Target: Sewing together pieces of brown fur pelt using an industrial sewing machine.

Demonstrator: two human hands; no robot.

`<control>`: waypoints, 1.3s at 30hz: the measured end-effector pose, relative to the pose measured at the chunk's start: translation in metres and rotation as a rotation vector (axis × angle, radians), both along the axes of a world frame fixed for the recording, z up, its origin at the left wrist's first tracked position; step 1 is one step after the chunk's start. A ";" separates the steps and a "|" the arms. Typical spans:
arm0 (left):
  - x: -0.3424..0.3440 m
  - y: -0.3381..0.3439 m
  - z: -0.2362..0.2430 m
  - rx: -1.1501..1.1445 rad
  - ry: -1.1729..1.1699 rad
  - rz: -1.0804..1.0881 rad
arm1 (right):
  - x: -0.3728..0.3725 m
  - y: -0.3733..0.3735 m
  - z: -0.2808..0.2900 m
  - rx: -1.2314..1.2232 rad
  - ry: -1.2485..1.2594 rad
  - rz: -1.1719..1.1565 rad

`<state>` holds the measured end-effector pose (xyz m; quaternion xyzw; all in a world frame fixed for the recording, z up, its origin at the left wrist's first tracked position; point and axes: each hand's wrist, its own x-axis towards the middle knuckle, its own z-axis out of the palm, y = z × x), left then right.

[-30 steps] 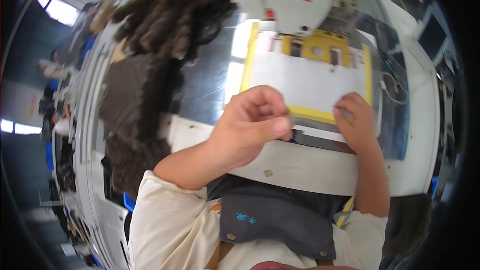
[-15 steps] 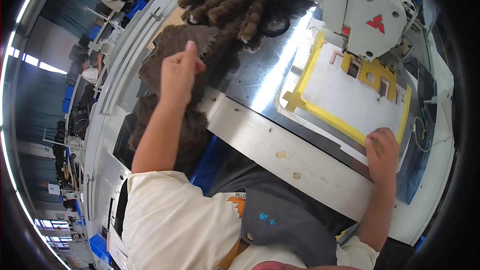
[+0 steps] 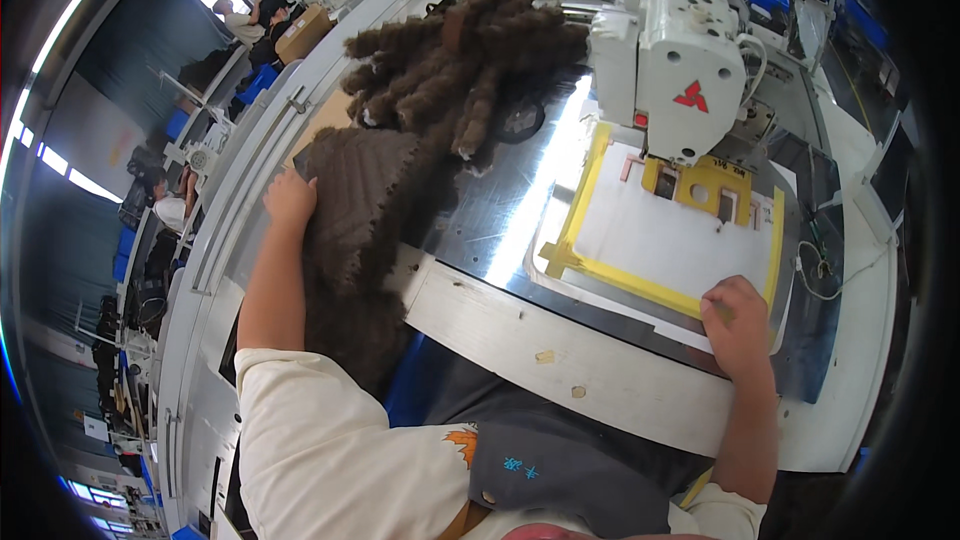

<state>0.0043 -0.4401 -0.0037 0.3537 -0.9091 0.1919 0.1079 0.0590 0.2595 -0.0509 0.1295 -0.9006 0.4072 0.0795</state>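
Observation:
At the left edge of a pile of brown fur-like fabric pieces [image 3: 358, 180], my left hand [image 3: 290, 198] has its fingers bent against the nearest piece, whose smooth backing faces up. Its fingertips are partly hidden. To the right lies a flat white template [image 3: 660, 245] bordered with yellow tape. My right hand [image 3: 737, 315] is closed at its near right edge, thumb and fingers curled together there. Above the template's far side stands the white head of a sewing machine [image 3: 680, 75], over a yellow plate [image 3: 700, 190] with cut-out openings.
More brown furry strips [image 3: 460, 70] are heaped at the back, next to a black ring-shaped item [image 3: 522, 122]. A pale rail [image 3: 560, 365] runs along the front of the shiny metal bed. On the right are a thin cable [image 3: 850, 295] and a monitor [image 3: 890, 175]. Other people work far left.
My left hand has come down leftward from above the brown pieces to their left edge, and the top piece appears shifted. My right hand stays at the template edge. The view has shifted.

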 end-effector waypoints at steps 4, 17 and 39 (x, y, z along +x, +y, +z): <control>-0.010 -0.015 -0.007 0.011 -0.088 -0.038 | 0.001 0.001 0.001 -0.013 -0.016 0.015; -0.013 0.017 0.010 0.002 0.048 -0.072 | -0.001 0.003 0.005 0.017 -0.046 0.012; 0.038 0.385 0.143 -0.260 0.707 -1.744 | -0.002 -0.061 0.089 -0.623 -0.109 0.195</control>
